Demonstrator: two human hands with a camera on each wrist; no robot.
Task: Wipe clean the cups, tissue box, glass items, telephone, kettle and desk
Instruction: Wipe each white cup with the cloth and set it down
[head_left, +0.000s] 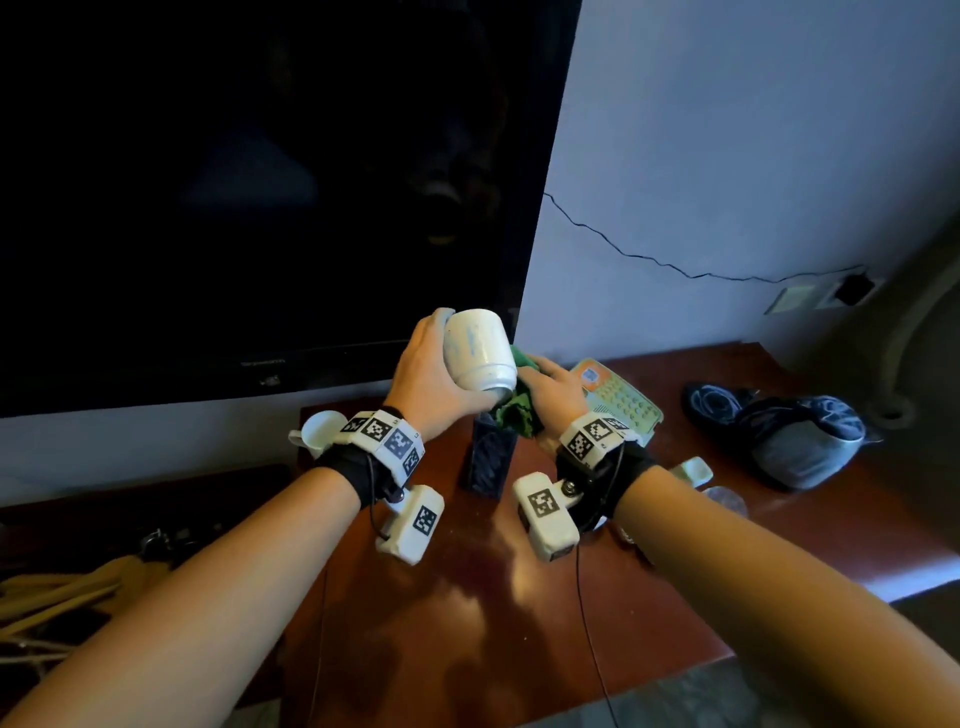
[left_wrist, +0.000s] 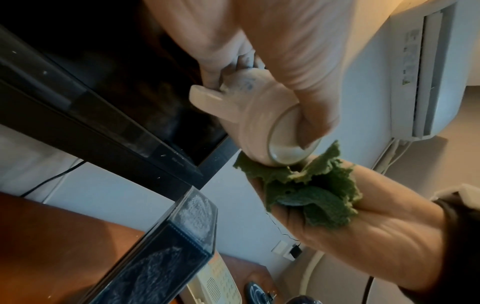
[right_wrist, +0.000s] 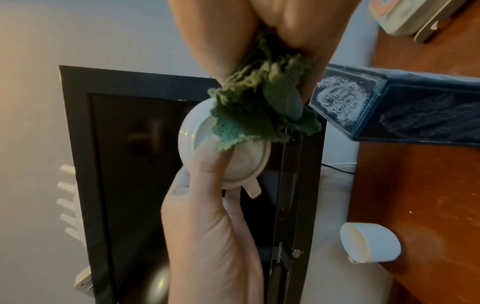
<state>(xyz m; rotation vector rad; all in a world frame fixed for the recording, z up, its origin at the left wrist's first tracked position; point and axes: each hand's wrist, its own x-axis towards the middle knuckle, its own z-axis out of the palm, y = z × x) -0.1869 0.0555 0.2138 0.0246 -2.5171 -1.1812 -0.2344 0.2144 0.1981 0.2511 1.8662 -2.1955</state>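
Both forearms are reaching forward from the near edge, and out at their ends the fingers (left_wrist: 309, 115) of the left hand (head_left: 431, 384) are wrapping round a white cup (head_left: 480, 351), thumb lying across its base, holding it on its side above the desk (head_left: 467, 597). Tipping it this way is turning the underside toward the other hand, which looks like the point of the grip. Fingers of the right hand (head_left: 558, 387) are bunching a green cloth (head_left: 519, 410) and pressing it against the rim of that base; in the right wrist view the cloth (right_wrist: 262, 111) is covering part of the foot ring. My reading is that the base of this cup is being wiped, with most of the job left.

Moving outward, a dark tissue box (head_left: 491, 457) is standing on end on the desk just below the hands, its top face showing pale smears in the wrist views, so it probably has yet to be cleaned. A second cup (head_left: 319, 434) is lying on its side at the left edge of the desk, near the left wrist. Right of the hands, the telephone (head_left: 618, 400) is sitting against the far wall, partly hidden by the right hand. Farther right, a dark bundle of fabric (head_left: 779, 436) is lying on the desk. Behind everything on the left, a black television (head_left: 260, 182) is filling the far side
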